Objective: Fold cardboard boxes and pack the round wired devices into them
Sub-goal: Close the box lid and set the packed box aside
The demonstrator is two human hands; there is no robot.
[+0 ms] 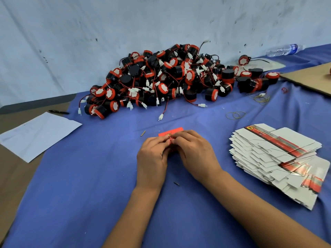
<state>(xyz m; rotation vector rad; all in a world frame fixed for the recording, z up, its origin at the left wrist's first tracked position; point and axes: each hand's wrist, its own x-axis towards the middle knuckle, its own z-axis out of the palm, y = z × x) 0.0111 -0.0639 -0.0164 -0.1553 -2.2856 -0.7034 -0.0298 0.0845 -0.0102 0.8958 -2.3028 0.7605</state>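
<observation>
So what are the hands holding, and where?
Both the left hand and right hand pinch a red box at its near edge; the rest is hidden.

Tabletop (pixel 93 185), covered by blue cloth; brown surface exposed along left edge.
Lying directly on it:
- heap of round wired devices (pixel 170 79), black with red rims, white connectors on red and black leads; far centre, against wall.
- stack of flat cardboard boxes (pixel 274 158), white undersides, red and black print; fanned, right side.
- red box (pixel 172 131), near centre, mostly hidden beneath both hands.
- white paper sheet (pixel 37 135), left, overhanging cloth edge.
- black pen (pixel 59 112), just beyond sheet.
- rubber bands (pixel 236 115), loose, between heap and stack.
- brown cardboard panel (pixel 309 78), far right.
- plastic water bottle (pixel 284 49), on its side, far right corner.
</observation>
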